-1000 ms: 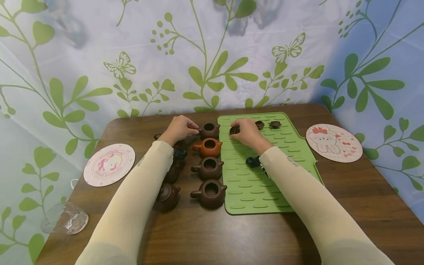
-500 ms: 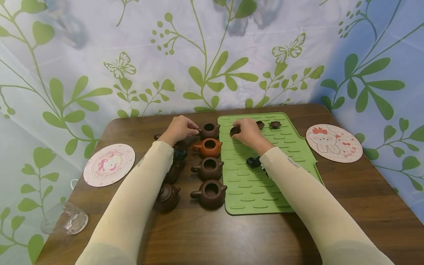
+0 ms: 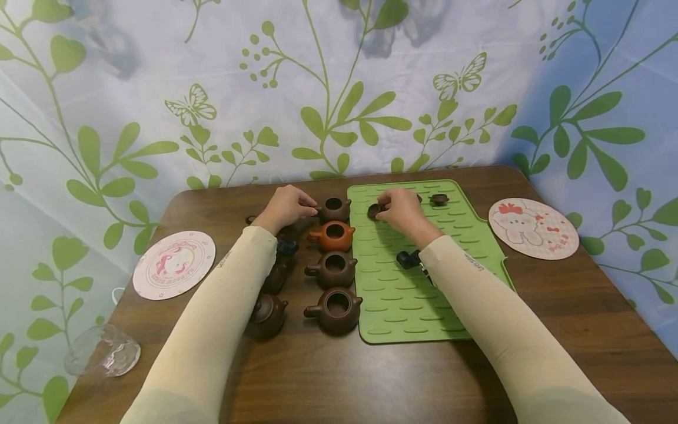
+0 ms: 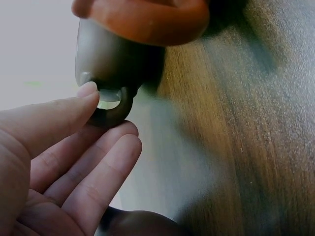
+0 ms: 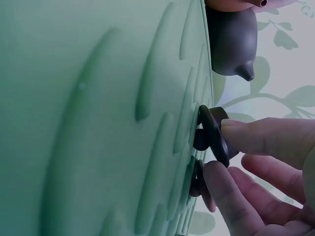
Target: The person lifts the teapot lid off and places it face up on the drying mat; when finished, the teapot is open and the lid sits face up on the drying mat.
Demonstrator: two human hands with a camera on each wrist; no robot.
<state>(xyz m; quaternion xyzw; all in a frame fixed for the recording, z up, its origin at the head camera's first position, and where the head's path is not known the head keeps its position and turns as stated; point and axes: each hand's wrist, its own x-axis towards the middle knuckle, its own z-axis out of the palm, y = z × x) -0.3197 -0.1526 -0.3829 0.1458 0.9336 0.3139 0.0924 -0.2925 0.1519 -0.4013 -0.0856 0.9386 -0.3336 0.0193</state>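
My left hand [image 3: 288, 207] pinches the ring handle [image 4: 118, 110] of the farthest dark brown teapot [image 3: 339, 213], which stands lidless on the table. An orange-brown teapot [image 3: 341, 240] and two more dark brown teapots, one in the middle [image 3: 335, 278] and one nearest [image 3: 339, 321], stand in the same column, all lidless. Over the green mat [image 3: 389, 300], my right hand [image 3: 401, 212] holds a small dark lid [image 5: 214, 135] between thumb and fingers, its knob facing the mat in the right wrist view. Behind it, another lid [image 5: 201, 184] lies on the mat, partly hidden by the fingers.
A further lid [image 3: 439, 199] lies at the mat's far right. Left of the column stand lidded teapots, such as the nearest one [image 3: 267, 315], partly behind my left arm. Round pink mats lie left [image 3: 175, 265] and right [image 3: 534, 228]. A clear glass [image 3: 120, 353] is at the left edge.
My right hand has shifted slightly right and nearer, and the lid in it shows at a different tilt. The left hand stays at the teapot's handle.
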